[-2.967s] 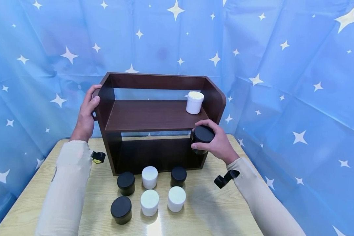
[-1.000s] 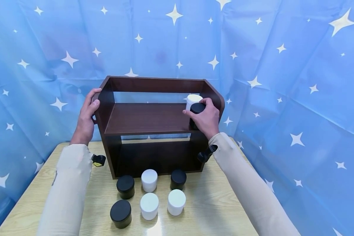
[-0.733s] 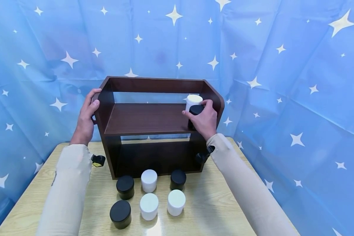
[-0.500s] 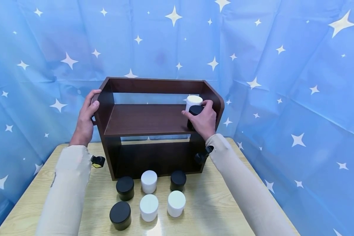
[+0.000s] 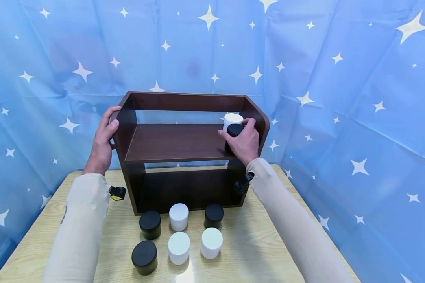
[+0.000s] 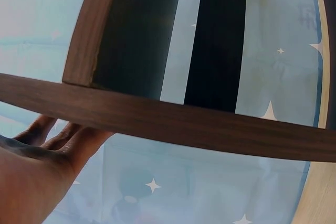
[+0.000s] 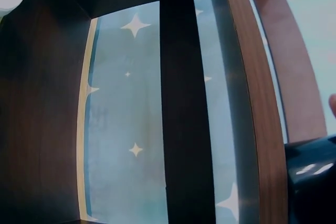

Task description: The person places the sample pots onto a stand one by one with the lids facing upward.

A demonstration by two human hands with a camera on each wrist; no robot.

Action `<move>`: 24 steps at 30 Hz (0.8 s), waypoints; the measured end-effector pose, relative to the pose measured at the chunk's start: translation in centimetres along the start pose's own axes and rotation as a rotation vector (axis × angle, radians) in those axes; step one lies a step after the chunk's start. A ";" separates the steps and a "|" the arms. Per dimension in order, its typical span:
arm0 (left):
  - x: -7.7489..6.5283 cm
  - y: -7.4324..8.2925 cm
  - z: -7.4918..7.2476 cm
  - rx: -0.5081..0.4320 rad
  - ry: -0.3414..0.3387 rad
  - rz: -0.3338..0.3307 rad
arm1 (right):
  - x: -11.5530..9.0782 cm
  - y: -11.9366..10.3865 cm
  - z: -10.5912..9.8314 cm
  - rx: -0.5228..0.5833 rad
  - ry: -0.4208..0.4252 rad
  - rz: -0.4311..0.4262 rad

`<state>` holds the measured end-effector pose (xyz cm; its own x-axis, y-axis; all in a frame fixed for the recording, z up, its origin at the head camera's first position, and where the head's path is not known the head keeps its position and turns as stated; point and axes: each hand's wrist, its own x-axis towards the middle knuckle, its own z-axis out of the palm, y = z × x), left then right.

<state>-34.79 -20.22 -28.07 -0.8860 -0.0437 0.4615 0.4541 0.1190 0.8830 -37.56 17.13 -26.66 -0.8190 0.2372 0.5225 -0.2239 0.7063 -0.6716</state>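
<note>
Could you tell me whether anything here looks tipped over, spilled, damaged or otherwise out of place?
Nothing stands out. The dark brown wooden shelf unit stands square on the light wooden table. The six black and white lidded jars in front stand upright in two rows, as does the white jar on the shelf. No spill or damage shows.

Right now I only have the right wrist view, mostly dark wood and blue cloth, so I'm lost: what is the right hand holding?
Observer: The right hand grips a black jar on the upper board of the brown shelf, at its right end.
Operator: Anything beside it?
Observer: A white jar stands right behind the black one; I cannot tell if they touch.
Operator: And the left hand?
Observer: The left hand holds the shelf's left side panel, fingers over its edge.
Operator: What's on the table?
Observer: Six jars, three black and three white, stand on the table before the shelf.
</note>
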 end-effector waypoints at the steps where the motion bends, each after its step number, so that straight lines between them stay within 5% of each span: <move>1: 0.0 0.0 0.0 0.000 -0.001 0.000 | 0.1 0.0 0.0 0.000 0.002 -0.003; 24: 0.0 -0.1 0.0 0.003 0.007 0.006 | 0.5 0.1 0.8 -0.044 0.011 -0.007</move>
<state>-34.81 -20.28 -28.14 -0.8828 -0.0499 0.4671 0.4588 0.1221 0.8801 -38.41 16.81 -26.85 -0.8115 0.2394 0.5331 -0.2062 0.7364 -0.6444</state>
